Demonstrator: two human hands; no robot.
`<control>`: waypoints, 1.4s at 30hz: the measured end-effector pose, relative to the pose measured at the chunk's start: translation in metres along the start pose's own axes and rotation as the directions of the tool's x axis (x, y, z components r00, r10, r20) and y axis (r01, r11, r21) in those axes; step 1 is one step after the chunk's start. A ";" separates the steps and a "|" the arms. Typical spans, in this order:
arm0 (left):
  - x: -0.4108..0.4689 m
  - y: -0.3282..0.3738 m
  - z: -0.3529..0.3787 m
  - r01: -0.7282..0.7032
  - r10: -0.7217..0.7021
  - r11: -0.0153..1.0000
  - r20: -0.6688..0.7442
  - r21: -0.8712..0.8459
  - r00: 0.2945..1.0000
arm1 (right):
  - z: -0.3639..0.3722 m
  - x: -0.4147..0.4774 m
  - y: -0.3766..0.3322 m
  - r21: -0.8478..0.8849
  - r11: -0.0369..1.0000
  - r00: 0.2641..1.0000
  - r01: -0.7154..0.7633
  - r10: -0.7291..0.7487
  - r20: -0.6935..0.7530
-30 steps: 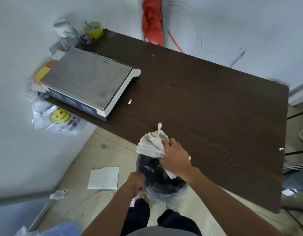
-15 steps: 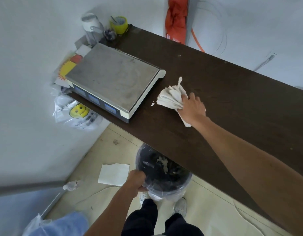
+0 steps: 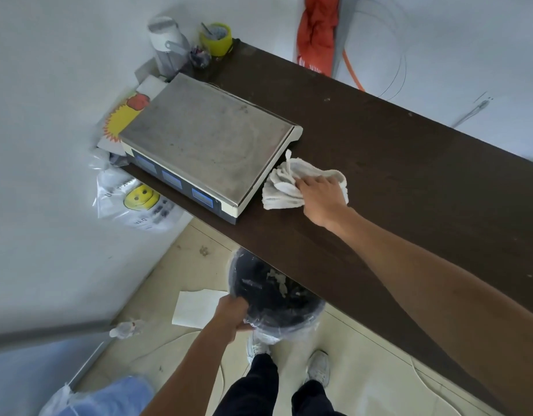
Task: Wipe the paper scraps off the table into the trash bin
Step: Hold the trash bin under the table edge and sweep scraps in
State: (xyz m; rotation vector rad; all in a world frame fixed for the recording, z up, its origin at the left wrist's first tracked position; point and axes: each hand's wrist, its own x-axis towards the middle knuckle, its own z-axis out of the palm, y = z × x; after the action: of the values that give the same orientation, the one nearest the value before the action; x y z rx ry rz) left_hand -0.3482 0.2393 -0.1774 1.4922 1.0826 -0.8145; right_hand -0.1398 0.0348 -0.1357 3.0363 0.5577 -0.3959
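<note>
A crumpled white cloth [image 3: 284, 187] lies on the dark wooden table [image 3: 409, 163], right beside the scale's near corner. My right hand [image 3: 322, 196] presses down on the cloth, fingers spread over it. Below the table's front edge, a black trash bin [image 3: 274, 298] lined with clear plastic holds several white paper scraps. My left hand [image 3: 232, 313] grips the bin's rim on its near left side. No loose scrap shows on the table near the cloth.
A steel-topped weighing scale [image 3: 205, 139] takes up the table's left end. Behind it stand a yellow cup [image 3: 215, 39] and a grey jug [image 3: 166, 40]. A white sheet [image 3: 196, 307] and a small bottle [image 3: 125, 328] lie on the floor. My feet [image 3: 289, 358] are under the bin.
My right hand carried the cloth from over the bin up onto the table, then slid it left toward the scale, over the small white scrap seen there. My left hand stayed on the bin.
</note>
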 end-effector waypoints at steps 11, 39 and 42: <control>0.030 0.013 0.004 0.005 -0.004 1.000 -0.036 0.023 0.999 | 0.037 -0.097 -0.038 0.123 0.892 0.899 0.435 -0.437 -0.012; 0.007 0.000 0.019 0.032 -0.037 0.996 -0.060 -0.089 0.997 | 0.037 -0.162 -0.016 0.305 0.937 0.985 0.170 -0.172 -0.022; 0.006 -0.010 0.022 0.034 -0.042 0.992 -0.058 -0.125 0.997 | 0.052 -0.178 -0.034 0.259 0.943 0.978 0.209 -0.203 -0.050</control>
State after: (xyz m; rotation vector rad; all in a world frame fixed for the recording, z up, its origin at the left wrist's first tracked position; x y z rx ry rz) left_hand -0.3540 0.2195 -0.1912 1.4037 1.1886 -0.7187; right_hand -0.3251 0.0014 -0.1400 3.2467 0.8989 -0.4785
